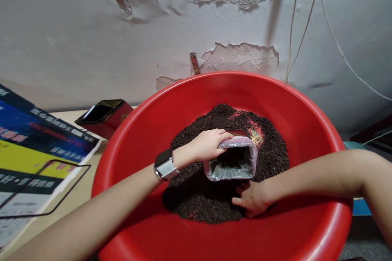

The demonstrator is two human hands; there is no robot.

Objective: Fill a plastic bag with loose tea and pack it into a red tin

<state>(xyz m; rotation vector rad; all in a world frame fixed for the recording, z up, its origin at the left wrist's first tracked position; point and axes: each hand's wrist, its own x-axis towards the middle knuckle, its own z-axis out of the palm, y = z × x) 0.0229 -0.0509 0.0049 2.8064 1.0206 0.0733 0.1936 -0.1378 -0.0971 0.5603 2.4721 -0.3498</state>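
Observation:
My left hand [211,144], with a watch at the wrist, grips the near-side rim of a rectangular tin lined with a clear plastic bag [231,167]. The tin lies tilted with its mouth towards me, and its inside is dark. Around and under it spreads a heap of dark, loose, tea-like leaves [208,210]. This heap covers the bottom of a big red plastic basin [147,142]. Just below the tin's mouth, my right hand [255,197] touches the leaves, its fingers apart and the tips partly sunk in. Nothing shows in its grasp.
Left of the basin, a dark red open-topped tin [107,116] stands on a pale table [98,167]. Printed sheets [39,142] and a black wire frame [69,187] lie nearer. Behind rises a peeling wall [92,40] with hanging white cords [294,20].

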